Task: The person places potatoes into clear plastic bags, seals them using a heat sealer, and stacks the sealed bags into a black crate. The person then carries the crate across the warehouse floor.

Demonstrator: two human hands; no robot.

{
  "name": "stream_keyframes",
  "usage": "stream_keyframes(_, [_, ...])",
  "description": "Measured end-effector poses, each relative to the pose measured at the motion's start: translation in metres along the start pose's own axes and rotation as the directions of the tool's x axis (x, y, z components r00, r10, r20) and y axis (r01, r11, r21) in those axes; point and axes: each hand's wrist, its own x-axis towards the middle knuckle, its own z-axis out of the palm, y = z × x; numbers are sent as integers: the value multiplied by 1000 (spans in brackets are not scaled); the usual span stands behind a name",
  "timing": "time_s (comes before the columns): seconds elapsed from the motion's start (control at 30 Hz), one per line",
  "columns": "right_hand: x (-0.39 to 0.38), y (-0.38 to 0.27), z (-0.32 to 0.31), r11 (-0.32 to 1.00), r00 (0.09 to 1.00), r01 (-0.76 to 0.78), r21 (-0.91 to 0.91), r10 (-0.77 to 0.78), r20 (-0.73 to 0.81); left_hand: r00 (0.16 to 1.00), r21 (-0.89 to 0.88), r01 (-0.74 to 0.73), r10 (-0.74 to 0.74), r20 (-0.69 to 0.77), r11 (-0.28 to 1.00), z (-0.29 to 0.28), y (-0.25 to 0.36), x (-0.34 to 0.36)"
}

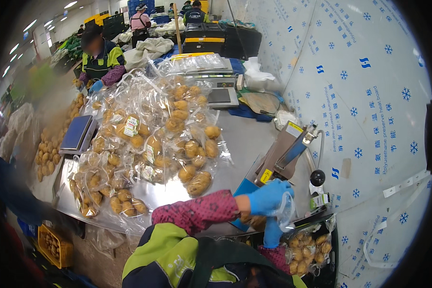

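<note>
Head view: a pile of bagged potatoes [179, 115] covers the bench [240, 139] left of the fingers. Below the left hand [268, 198], fingers curled on a clear bag [287, 216], show potatoes [253, 222]; the right hand's [272, 234] grip I cannot tell. The sealing device [284, 152] stands just beyond the fingers.

wall [355, 125]: pale, blue-printed | tbl [237, 139]: steel | flr [103, 271]: brownish | lts [30, 25]: on

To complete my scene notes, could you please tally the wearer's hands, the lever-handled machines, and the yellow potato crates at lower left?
Left hand plus right hand, both blue-gloved: 2
Lever-handled machine: 1
Yellow potato crate, lower left: 1
Total: 4
</note>
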Motion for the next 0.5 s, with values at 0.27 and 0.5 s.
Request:
stream_keyframes(0.27, [51, -118, 7, 974, 976, 190, 126, -173, -133, 989, 386, 144, -121, -85, 911, 5, -32, 8])
stream_keyframes(0.5, [120, -228, 47, 493, 646, -612, 619, -140, 750, 758, -413, 319, -492, -429, 853, 10, -59, -21])
